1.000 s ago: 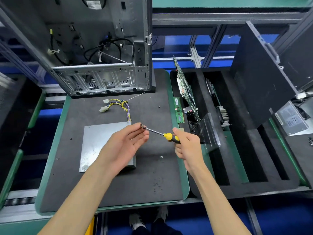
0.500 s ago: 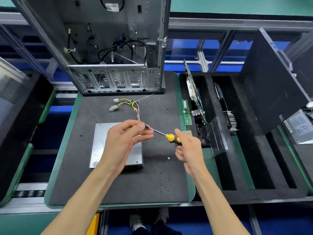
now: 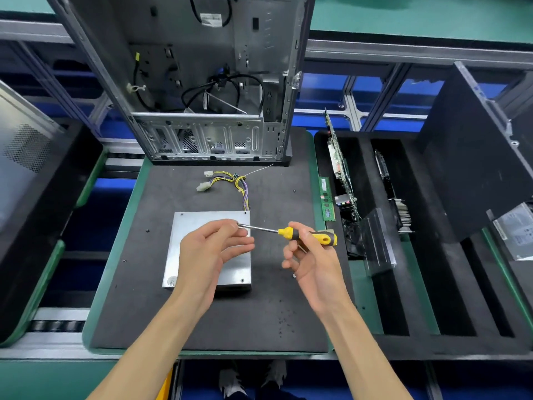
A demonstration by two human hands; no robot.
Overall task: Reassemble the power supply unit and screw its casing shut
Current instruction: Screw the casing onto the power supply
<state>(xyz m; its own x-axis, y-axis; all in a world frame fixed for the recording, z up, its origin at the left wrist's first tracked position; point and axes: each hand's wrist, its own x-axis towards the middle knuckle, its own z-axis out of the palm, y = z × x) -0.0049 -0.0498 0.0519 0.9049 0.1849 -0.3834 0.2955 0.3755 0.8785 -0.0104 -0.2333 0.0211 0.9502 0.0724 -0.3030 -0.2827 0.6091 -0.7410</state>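
Note:
The power supply unit (image 3: 199, 226), a flat silver metal box with its lid on, lies on the black foam mat (image 3: 207, 313). Its coloured cable bundle (image 3: 230, 181) trails toward the back. My right hand (image 3: 311, 255) holds a yellow-and-black screwdriver (image 3: 308, 234) by the handle, shaft pointing left. My left hand (image 3: 213, 249) hovers above the unit and pinches the screwdriver's tip between thumb and fingertips. A screw at the tip cannot be made out.
An open computer case (image 3: 202, 82) stands upright at the back of the mat. A black foam tray (image 3: 418, 255) on the right holds circuit boards and a green memory stick (image 3: 327, 199). Loose screws (image 3: 284, 319) dot the mat's front. A dark side panel (image 3: 467, 157) leans at right.
My right hand has shifted its grip along the screwdriver handle, so more of the handle shows. Both hands sit lower, over the unit's right edge. The view has tilted down.

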